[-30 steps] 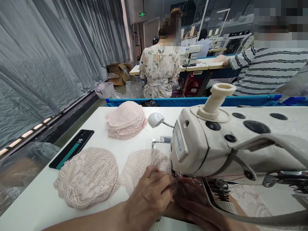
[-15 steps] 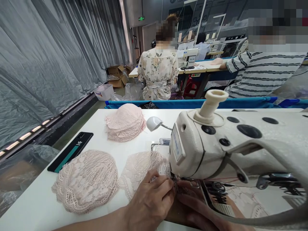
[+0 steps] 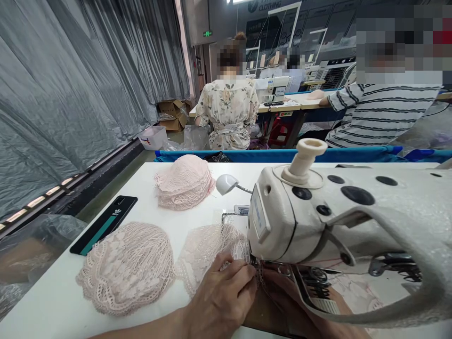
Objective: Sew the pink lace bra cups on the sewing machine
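Observation:
My left hand [image 3: 226, 294] is closed, its curled fingers pressing the edge of a pale pink lace piece [image 3: 201, 249] beside the needle area of a white sewing machine [image 3: 278, 212]. My right hand [image 3: 300, 294] lies to the right of it, under the machine's head. Metal parts and shadow cover most of its fingers, so their grip cannot be made out. Some of the lace runs in under the presser area, hidden by the machine head.
Left of my hand lies a stack of lace pieces [image 3: 130, 268]; behind is a stack of pink cups [image 3: 185, 181]. A dark phone [image 3: 104, 226] rests near the table's left edge. More lace [image 3: 356, 292] lies under the machine arm. Co-workers [image 3: 228, 113] sit ahead.
My right hand has drawn back, to the right and deeper into the shadow under the machine. My left hand and the lace stay nearly in place. The view has shifted slightly.

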### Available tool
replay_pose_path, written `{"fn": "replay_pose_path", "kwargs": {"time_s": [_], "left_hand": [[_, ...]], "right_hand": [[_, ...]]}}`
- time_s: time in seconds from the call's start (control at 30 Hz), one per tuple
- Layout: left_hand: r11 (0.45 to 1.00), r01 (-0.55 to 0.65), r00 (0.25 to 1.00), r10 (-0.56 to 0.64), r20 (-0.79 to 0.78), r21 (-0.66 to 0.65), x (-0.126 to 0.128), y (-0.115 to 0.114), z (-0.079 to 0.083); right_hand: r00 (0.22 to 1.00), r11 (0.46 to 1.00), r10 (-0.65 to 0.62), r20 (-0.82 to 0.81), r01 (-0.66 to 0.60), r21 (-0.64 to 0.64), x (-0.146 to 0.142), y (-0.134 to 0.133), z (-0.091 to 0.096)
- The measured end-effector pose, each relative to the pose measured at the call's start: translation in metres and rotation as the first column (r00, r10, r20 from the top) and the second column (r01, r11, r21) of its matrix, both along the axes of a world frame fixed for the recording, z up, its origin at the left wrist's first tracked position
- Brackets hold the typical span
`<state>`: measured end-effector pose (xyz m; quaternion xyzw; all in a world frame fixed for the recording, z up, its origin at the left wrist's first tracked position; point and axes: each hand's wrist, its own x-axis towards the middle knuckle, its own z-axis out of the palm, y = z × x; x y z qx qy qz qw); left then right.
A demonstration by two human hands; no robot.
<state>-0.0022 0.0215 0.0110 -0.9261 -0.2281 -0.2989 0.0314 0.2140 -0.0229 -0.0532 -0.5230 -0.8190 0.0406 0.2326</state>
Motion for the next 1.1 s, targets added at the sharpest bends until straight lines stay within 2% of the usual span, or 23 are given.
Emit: {"fn": "replay_pose_path", "kwargs": {"time_s": [0.4,0.77,0.9,1.03,1.1], "left_hand": [[1.000,-0.009,1.000,0.008,0.021,0.024,0.001,0.000,0.000],[1.000,-0.023,1.000,0.023,-0.019,0.011,0.000,-0.002,-0.003],[1.000,0.001,1.000,-0.002,-0.016,-0.012,-0.001,-0.002,-0.003],[1.000,0.003,0.999,-0.003,-0.034,-0.022,-0.002,-0.002,-0.004],[0.999,0.003,0.999,-0.005,-0.042,-0.035,-0.003,-0.002,-0.005]], "right_hand": [[0.994,0.994,0.105,-0.004,-0.105,-0.022,0.008,-0.002,0.016],[0.992,0.987,0.086,-0.092,-0.098,-0.128,0.006,-0.007,0.034],[0.995,0.984,0.038,-0.088,-0.053,-0.173,0.007,-0.007,0.027],[0.998,0.991,-0.026,-0.059,0.018,-0.134,0.001,-0.007,0.014],[0.998,0.993,-0.017,-0.055,0.010,-0.116,-0.001,-0.005,0.011]]}}
